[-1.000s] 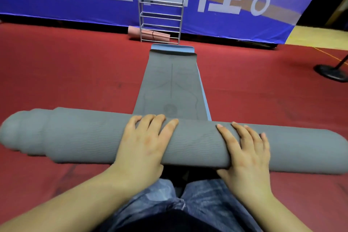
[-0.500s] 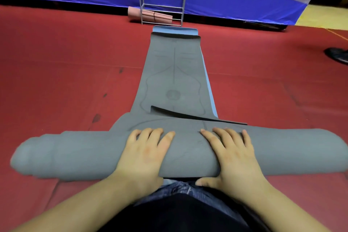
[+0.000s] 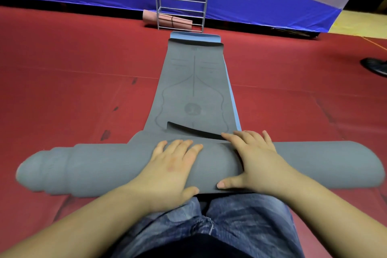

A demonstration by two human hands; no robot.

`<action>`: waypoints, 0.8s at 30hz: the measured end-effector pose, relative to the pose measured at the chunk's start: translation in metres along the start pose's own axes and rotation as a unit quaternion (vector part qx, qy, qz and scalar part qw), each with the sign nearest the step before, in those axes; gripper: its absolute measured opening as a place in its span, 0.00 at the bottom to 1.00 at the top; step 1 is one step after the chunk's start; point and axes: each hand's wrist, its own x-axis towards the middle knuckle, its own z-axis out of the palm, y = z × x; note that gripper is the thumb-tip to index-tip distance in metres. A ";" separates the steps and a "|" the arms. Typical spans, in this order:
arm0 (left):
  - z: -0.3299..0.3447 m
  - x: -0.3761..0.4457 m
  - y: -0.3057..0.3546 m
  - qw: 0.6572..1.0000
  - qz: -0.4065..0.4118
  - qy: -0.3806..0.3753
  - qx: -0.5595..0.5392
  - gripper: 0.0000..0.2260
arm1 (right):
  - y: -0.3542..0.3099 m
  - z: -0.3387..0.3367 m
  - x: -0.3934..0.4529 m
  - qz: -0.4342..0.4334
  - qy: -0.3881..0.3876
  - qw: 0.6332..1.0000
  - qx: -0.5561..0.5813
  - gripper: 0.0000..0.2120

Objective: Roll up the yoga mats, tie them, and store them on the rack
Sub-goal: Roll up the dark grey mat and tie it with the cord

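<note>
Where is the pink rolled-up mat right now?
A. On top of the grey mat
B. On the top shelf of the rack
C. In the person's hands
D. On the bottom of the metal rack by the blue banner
D. The pink rolled mat lies low in the metal rack at the far end, while both hands, left and right, press on the grey mat.

Left hand and right hand side by side, palms down, fingers straight
</note>
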 end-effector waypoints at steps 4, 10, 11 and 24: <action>-0.008 0.016 -0.011 0.999 0.010 -0.011 -0.036 0.40 | -0.009 0.021 -0.007 -0.028 -0.005 0.999 -0.037 0.58; -0.018 0.040 -0.011 0.998 -0.047 -0.045 -0.020 0.36 | 0.001 0.007 0.041 -0.013 -0.037 0.999 0.006 0.54; -0.014 0.039 -0.007 0.998 -0.054 -0.040 -0.015 0.35 | 0.003 0.003 0.048 -0.015 -0.061 0.998 0.015 0.54; -0.017 0.095 -0.039 0.985 -0.083 -0.136 -0.060 0.28 | 0.004 0.025 0.040 0.003 -0.034 0.998 -0.045 0.59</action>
